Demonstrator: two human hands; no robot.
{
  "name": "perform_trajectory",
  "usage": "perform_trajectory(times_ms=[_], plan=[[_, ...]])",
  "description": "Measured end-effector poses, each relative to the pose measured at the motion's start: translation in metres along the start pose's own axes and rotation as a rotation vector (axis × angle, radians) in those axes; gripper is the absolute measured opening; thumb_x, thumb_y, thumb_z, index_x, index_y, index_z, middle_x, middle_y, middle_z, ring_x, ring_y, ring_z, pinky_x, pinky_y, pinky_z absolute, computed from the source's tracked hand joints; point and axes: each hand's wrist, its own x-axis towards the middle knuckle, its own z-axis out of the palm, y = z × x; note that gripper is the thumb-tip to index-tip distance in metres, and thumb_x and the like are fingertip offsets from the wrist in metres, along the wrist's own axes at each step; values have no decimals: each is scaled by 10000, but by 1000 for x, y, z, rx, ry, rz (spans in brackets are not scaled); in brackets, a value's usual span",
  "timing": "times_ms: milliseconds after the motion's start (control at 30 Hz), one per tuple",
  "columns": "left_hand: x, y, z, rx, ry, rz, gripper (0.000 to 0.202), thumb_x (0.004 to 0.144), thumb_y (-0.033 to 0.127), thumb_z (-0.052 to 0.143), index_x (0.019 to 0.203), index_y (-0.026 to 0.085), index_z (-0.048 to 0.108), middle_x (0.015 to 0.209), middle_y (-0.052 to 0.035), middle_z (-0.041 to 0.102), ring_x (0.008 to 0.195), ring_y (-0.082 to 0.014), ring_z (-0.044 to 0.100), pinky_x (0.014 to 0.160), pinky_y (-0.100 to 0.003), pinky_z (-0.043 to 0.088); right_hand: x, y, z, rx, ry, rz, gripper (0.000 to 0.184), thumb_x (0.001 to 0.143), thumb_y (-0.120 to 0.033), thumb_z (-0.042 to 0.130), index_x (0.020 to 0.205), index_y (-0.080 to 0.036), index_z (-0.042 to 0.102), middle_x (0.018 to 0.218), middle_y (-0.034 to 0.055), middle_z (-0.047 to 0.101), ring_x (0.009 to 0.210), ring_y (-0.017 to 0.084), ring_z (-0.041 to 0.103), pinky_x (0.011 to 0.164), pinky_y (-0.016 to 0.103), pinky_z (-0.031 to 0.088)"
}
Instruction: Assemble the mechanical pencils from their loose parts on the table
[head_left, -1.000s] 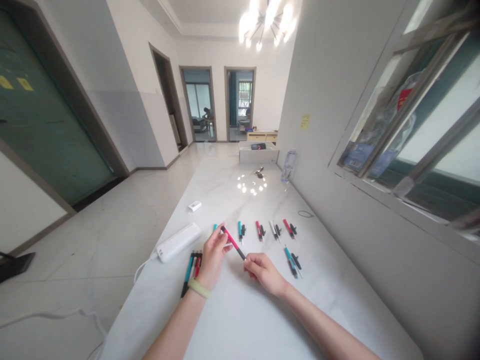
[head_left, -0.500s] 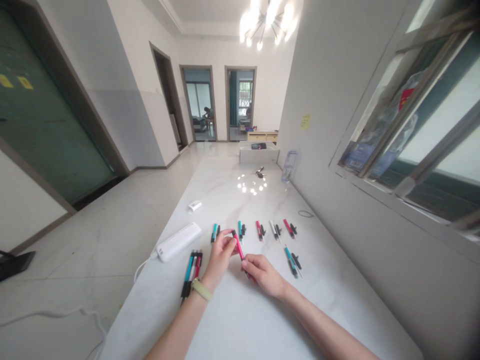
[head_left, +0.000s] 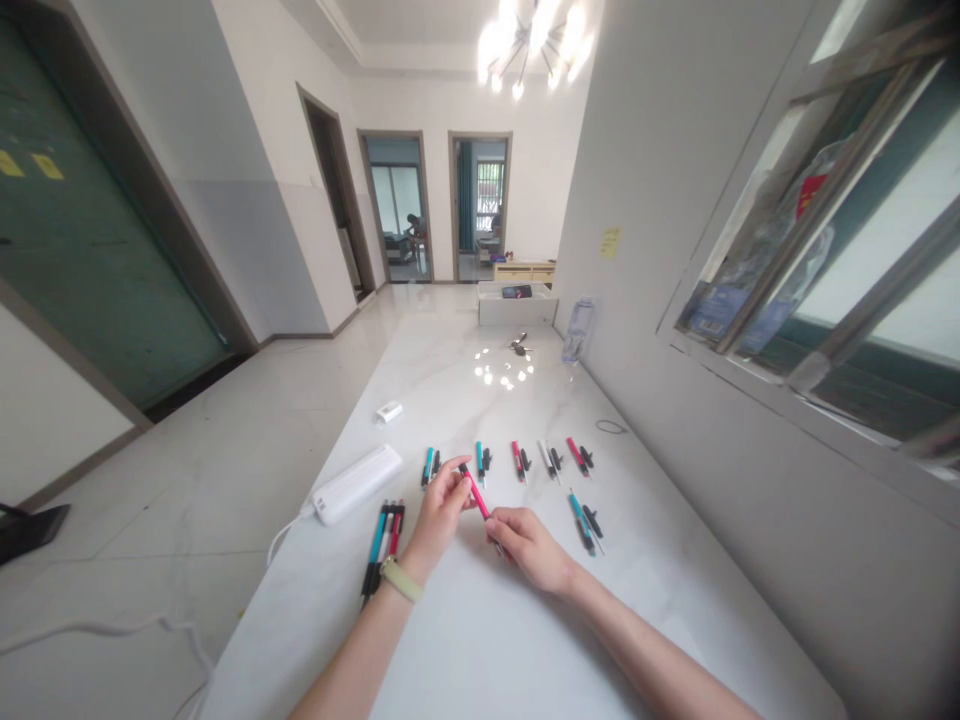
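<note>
Gripping pink pen (head_left: 474, 497) just above marble table (head_left: 465, 640), w/ L hand (head_left: 439, 510) fingertips pinched on upper barrel & R hand (head_left: 529, 545) fingers closed on lower end; prob. light, stiff, slick plastic, so best held at barrel, not thin tip.

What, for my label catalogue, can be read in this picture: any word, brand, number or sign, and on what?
No text here can be read.
The yellow note on the wall: too small.
The yellow stickers on the green panel: blurred.
The blue packet behind the window: print blurred.
The red pen in left hand and right hand: no print visible.
</note>
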Motion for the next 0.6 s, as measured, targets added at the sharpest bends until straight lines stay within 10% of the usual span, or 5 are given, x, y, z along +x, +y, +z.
perform_trajectory(times_ms=[267,600], plan=[[7,-4,-7,-35,234,56,424,802,418,680,1166,213,603,806,-3,552,732,-122,563,724,-266,510,0,1,-6,-281,133,-61,384,977,-442,395,712,-181,493,623,-26,498,569,114,396,567,243,306],[7,-3,-6,-70,240,42,451,788,401,700,1186,211,604,854,-18,584,760,-128,583,754,-288,519,0,1,-8,-392,112,-72,431,996,-464,342,710,-182,499,610,-24,486,563,117,403,571,245,302]])
